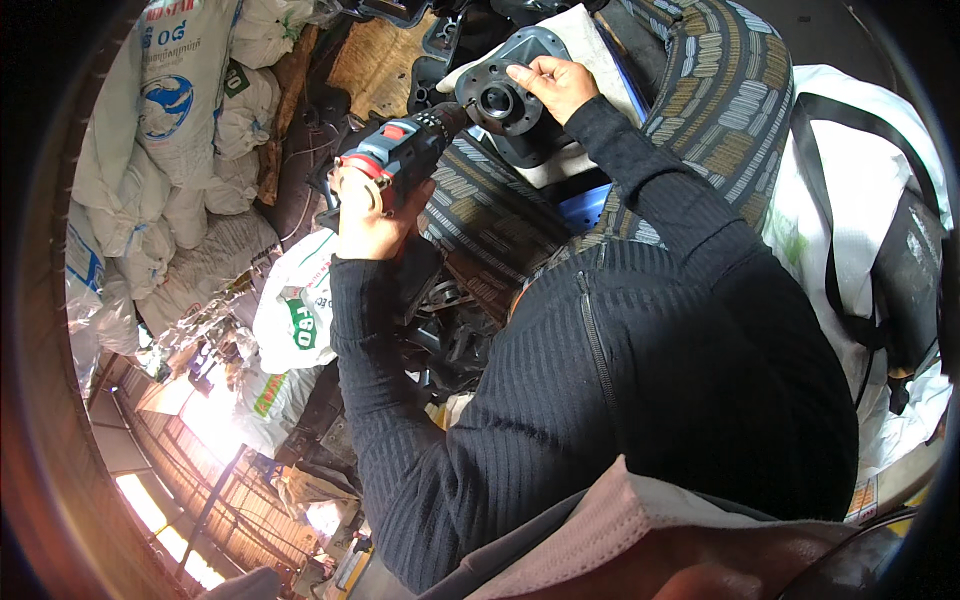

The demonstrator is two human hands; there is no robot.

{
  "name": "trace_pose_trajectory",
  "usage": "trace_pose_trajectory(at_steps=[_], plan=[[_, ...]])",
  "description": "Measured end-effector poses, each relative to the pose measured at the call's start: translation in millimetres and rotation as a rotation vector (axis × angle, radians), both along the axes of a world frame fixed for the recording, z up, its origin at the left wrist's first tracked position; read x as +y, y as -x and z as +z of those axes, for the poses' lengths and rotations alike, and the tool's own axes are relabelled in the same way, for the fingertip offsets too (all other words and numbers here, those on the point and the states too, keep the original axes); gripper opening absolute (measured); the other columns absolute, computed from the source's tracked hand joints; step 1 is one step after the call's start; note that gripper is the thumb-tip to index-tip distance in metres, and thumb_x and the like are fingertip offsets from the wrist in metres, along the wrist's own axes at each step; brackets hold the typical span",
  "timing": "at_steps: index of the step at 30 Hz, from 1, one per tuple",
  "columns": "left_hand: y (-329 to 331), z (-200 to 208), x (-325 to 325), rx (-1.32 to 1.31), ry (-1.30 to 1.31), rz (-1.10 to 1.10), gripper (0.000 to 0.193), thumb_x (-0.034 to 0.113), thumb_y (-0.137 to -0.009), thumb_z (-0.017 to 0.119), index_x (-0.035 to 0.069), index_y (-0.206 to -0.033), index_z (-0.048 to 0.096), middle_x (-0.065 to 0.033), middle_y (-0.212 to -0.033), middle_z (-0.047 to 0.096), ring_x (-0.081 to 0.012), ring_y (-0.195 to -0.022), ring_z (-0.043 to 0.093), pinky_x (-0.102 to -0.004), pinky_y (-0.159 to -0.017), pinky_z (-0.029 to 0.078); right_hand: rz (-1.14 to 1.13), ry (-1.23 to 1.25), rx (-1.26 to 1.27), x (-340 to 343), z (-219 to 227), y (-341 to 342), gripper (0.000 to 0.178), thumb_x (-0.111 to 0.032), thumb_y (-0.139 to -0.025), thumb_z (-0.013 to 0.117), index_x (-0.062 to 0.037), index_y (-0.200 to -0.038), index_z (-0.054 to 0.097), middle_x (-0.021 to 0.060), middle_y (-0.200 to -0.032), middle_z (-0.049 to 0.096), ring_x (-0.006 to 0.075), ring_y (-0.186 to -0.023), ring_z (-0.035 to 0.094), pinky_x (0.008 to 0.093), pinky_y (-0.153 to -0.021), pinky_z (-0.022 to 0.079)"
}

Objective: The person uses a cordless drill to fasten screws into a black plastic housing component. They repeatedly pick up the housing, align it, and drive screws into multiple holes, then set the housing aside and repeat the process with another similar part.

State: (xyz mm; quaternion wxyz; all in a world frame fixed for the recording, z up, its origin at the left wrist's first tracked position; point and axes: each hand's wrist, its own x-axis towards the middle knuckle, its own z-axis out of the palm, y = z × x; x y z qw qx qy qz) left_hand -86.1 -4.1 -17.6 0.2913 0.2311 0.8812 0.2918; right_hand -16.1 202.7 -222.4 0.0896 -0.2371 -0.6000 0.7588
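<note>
My left hand (372,218) is wrapped round the grip of a cordless drill (400,150), grey-blue with red parts. Its chuck points up and right, reaching a hole near the left edge of a dark round flange (500,98). The flange has a large central bore and smaller holes round its rim. With fingers closed on its right side, my right hand (562,88) grips the flange. A dark grey, boxy housing (540,45) lies right behind the flange; whether the two are joined, I cannot tell. The drill's bit tip is hard to make out.
A patterned cushion (715,90) curves round the right, and a pale cloth (585,40) lies under the parts. White sacks (170,110) are stacked at the left. Loose dark metal parts (450,340) lie below the drill. A white bag (840,150) stands far right.
</note>
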Motion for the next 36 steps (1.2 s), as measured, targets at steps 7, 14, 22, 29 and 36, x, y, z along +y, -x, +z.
trace_pose_trajectory(at_steps=[7, 14, 22, 29, 36], plan=[[0, -6, 10, -0.268, 0.215, 0.307, 0.045, 0.005, -0.073, 0.078, 0.004, -0.113, 0.057, -0.0059, -0.092, 0.063, -0.0157, -0.074, 0.061, -0.0291, -0.062, 0.05, 0.001, -0.067, -0.156, -8, -2, -7, 0.038, -0.038, -0.088, 0.067, -0.0045, -0.071, 0.06, -0.0045, -0.058, 0.049, 0.0037, -0.056, 0.042, 0.0235, -0.053, 0.038], [16, -30, -13, 0.032, 0.064, -0.027, 0.044, 0.003, -0.076, 0.074, 0.005, -0.115, 0.056, -0.0069, -0.09, 0.065, -0.0158, -0.07, 0.062, -0.0291, -0.063, 0.051, 0.021, -0.103, -0.189, -11, -11, -6, 0.045, -0.049, -0.084, 0.066, -0.0045, -0.076, 0.064, 0.0031, -0.06, 0.059, 0.014, -0.055, 0.054, 0.0311, -0.055, 0.044], [27, -15, 27, -0.051, 0.16, -0.044, 0.05, 0.0, -0.072, 0.074, 0.006, -0.118, 0.055, -0.0052, -0.099, 0.063, -0.0144, -0.087, 0.06, -0.0293, -0.07, 0.05, -0.119, -0.2, -0.274, -12, -20, -22, 0.043, -0.047, -0.078, 0.073, -0.0044, -0.082, 0.066, 0.0031, -0.067, 0.064, 0.0139, -0.059, 0.059, 0.0303, -0.059, 0.048], [39, -19, 15, 0.051, 0.271, -0.197, 0.045, 0.028, -0.075, 0.076, 0.005, -0.11, 0.059, -0.0128, -0.094, 0.068, -0.0261, -0.084, 0.068, -0.0348, -0.077, 0.053, -0.094, -0.091, -0.286, -15, -19, -20, 0.031, -0.032, -0.079, 0.077, -0.005, -0.076, 0.063, -0.0032, -0.059, 0.055, 0.0058, -0.053, 0.046, 0.0242, -0.051, 0.04], [37, -19, 27, 0.089, 0.299, -0.303, 0.042, 0.026, -0.073, 0.076, 0.005, -0.106, 0.061, -0.0145, -0.095, 0.067, -0.0312, -0.088, 0.067, -0.0366, -0.078, 0.053, -0.071, 0.004, -0.31, -12, -26, -23, 0.036, -0.035, -0.077, 0.077, -0.0027, -0.078, 0.063, 0.0002, -0.061, 0.061, 0.0074, -0.054, 0.052, 0.0257, -0.052, 0.044]])
